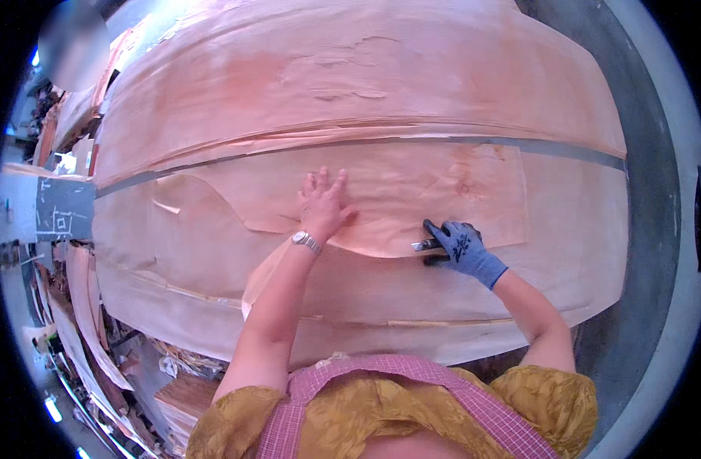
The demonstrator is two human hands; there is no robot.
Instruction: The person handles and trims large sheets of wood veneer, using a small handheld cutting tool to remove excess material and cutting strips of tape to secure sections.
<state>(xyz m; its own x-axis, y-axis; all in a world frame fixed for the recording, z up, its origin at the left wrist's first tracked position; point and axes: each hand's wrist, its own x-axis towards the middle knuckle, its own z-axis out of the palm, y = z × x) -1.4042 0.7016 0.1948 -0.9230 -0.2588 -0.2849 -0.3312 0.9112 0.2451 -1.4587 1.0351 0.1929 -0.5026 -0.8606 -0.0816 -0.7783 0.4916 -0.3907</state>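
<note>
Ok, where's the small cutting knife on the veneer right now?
In the head view, the small dark-handled knife sits right of centre in the gloved right hand, its blade at the lower edge of the thin pale veneer sheet that the bare left hand presses flat.

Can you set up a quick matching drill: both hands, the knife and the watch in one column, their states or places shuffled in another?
1. left hand
2. right hand
3. cutting knife
4. wristwatch

a. gloved in blue
b. on the left wrist
c. bare, flat on the top veneer sheet
d. gripped, blade at the sheet's near edge

Pairs: 1-c, 2-a, 3-d, 4-b
</note>
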